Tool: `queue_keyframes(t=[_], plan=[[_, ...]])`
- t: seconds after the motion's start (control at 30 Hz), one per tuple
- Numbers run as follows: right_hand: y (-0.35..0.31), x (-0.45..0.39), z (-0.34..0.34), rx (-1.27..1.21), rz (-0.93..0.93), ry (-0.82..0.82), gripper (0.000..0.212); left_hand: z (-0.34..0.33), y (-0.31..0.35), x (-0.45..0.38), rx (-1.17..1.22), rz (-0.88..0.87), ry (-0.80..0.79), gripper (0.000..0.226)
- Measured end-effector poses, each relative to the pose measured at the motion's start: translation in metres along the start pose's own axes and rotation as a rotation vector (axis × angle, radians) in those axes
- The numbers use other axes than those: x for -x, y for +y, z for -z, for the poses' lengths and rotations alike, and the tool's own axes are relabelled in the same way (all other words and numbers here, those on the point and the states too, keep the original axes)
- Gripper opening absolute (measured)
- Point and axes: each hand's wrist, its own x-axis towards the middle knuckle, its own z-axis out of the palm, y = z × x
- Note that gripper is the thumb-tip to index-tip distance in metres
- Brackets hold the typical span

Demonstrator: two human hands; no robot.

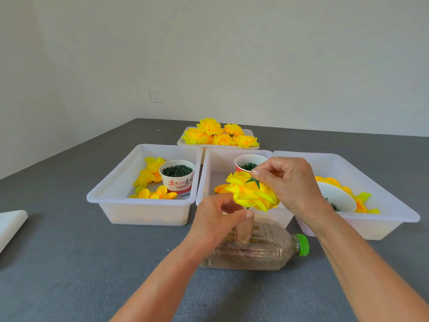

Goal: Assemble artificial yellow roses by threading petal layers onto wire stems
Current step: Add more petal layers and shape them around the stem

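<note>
A yellow rose head (251, 195) sits upside down over the plastic bottle (255, 249), its green calyx (254, 181) on top. My right hand (292, 182) pinches at the calyx from the right with thumb and forefinger. Just below the petals, my left hand (218, 219) pinches the thin stem. The stem itself is mostly hidden by my fingers. Loose yellow petals (151, 180) lie in the left tray (111, 196). Several finished roses (220, 134) fill the far tray (183, 142).
A paper cup of dark green parts (177, 174) stands in the left tray, another cup (246, 162) in the middle tray (210, 177). The right tray (394, 205) holds petals and a white bowl (336, 198). A white object (10, 225) lies at the left edge.
</note>
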Motion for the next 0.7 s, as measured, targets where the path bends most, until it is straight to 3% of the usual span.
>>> queue_keyframes(t=[0.17, 0.27, 0.47, 0.57, 0.7], plan=[[0.0, 0.0, 0.0, -0.013, -0.011, 0.007, 0.009, -0.003, 0.002, 0.0, 0.082, 0.054, 0.031, 0.004], [-0.004, -0.005, 0.003, -0.014, 0.007, 0.026, 0.01, -0.002, 0.005, 0.001, 0.052, 0.049, 0.031, 0.017], [-0.013, -0.022, 0.018, -0.09, 0.026, 0.138, 0.011, 0.002, 0.014, 0.001, -0.097, -0.002, 0.009, 0.009], [-0.014, -0.024, 0.02, -0.269, -0.066, 0.218, 0.013, 0.0, 0.02, 0.001, -0.107, -0.041, 0.048, 0.005], [-0.011, -0.024, 0.016, -0.631, -0.363, 0.294, 0.019, -0.002, 0.024, -0.002, -0.076, -0.05, 0.058, 0.005]])
